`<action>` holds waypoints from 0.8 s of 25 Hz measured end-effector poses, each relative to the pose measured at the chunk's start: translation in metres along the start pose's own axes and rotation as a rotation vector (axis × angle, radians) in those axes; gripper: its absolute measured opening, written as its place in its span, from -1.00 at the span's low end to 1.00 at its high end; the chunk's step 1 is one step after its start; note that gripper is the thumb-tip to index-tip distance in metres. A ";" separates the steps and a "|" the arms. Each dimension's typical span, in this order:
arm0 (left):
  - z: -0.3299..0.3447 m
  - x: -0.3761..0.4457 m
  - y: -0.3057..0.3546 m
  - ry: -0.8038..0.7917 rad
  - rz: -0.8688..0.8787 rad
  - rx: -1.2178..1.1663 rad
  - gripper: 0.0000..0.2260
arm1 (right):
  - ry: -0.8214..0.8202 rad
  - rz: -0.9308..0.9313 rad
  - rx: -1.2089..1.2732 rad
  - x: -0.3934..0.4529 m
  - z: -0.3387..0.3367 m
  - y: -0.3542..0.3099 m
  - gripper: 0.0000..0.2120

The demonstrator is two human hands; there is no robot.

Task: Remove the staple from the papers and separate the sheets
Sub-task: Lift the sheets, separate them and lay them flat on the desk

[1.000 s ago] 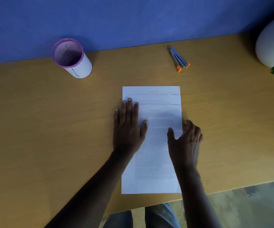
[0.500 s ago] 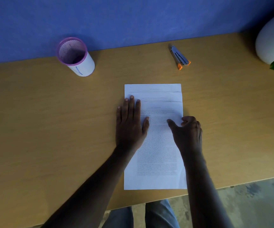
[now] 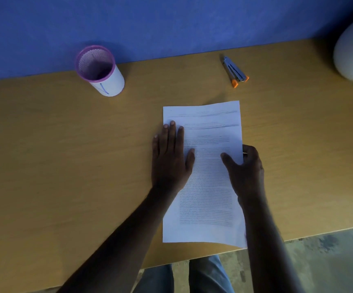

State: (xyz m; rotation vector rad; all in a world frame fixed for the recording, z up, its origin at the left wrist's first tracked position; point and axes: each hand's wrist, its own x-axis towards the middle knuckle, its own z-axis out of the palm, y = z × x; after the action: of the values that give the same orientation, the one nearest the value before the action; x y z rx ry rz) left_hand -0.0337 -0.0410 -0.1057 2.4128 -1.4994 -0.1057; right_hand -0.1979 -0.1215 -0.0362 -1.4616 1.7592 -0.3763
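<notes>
Separating is in hand: the left hand (image 3: 170,157) presses flat, fingers straight, on the papers (image 3: 205,187) on the tabletop (image 3: 65,166); the right hand (image 3: 244,168) pinches their right edge, lifting. Next, peel the top sheet away.

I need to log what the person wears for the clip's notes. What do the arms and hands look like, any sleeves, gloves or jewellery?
Both forearms are bare to the frame's edge, with no sleeve in view. The left hand and right hand wear no gloves, and no ring or watch shows. Short nails are visible on the left fingers.
</notes>
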 end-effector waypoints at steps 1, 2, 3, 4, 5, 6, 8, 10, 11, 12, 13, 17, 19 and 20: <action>0.000 0.000 0.000 0.004 0.007 -0.013 -0.41 | 0.004 -0.022 -0.002 0.002 -0.003 0.002 -0.64; 0.001 0.001 0.000 0.008 0.011 -0.033 -0.41 | 0.007 -0.041 -0.008 0.003 -0.005 0.004 -0.71; 0.001 0.001 -0.001 0.018 0.007 -0.068 -0.40 | 0.010 -0.056 -0.011 0.005 -0.006 0.005 -0.77; 0.000 0.001 -0.002 0.040 -0.007 -0.130 -0.38 | 0.011 -0.069 -0.002 0.006 -0.007 0.006 -0.82; -0.001 0.001 -0.003 0.073 -0.036 -0.230 -0.36 | 0.009 -0.082 0.021 0.005 -0.008 0.006 -0.86; -0.004 0.000 -0.003 0.116 -0.080 -0.365 -0.32 | 0.004 -0.096 0.055 0.005 -0.008 0.005 -0.89; -0.013 -0.001 -0.003 0.196 -0.228 -0.692 -0.26 | -0.029 -0.118 0.157 0.003 -0.010 0.003 -0.89; -0.030 0.008 -0.002 0.237 -0.440 -1.010 -0.22 | -0.081 -0.117 0.294 0.001 -0.014 -0.004 -0.86; -0.042 0.015 -0.002 0.238 -0.552 -1.134 -0.19 | -0.104 -0.107 0.357 0.000 -0.018 -0.009 -0.86; -0.057 0.023 -0.001 0.218 -0.656 -1.225 -0.18 | -0.123 -0.099 0.407 -0.003 -0.023 -0.016 -0.87; -0.072 0.030 -0.003 0.182 -0.736 -1.285 -0.19 | -0.141 -0.099 0.450 -0.006 -0.029 -0.024 -0.89; -0.125 0.052 -0.016 -0.086 -0.626 -1.579 -0.51 | -0.183 -0.163 0.578 -0.019 -0.048 -0.059 -0.90; -0.153 0.058 -0.017 -0.190 -0.471 -1.631 -0.65 | -0.161 -0.220 0.621 -0.028 -0.056 -0.079 -0.91; -0.167 0.060 -0.015 -0.204 -0.442 -1.618 -0.69 | -0.139 -0.257 0.634 -0.032 -0.059 -0.088 -0.90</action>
State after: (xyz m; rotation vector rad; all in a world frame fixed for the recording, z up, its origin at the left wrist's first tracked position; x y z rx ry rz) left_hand 0.0431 -0.0527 0.0550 1.2500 -0.3849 -1.1447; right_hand -0.1803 -0.1322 0.0732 -1.2045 1.1838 -0.8564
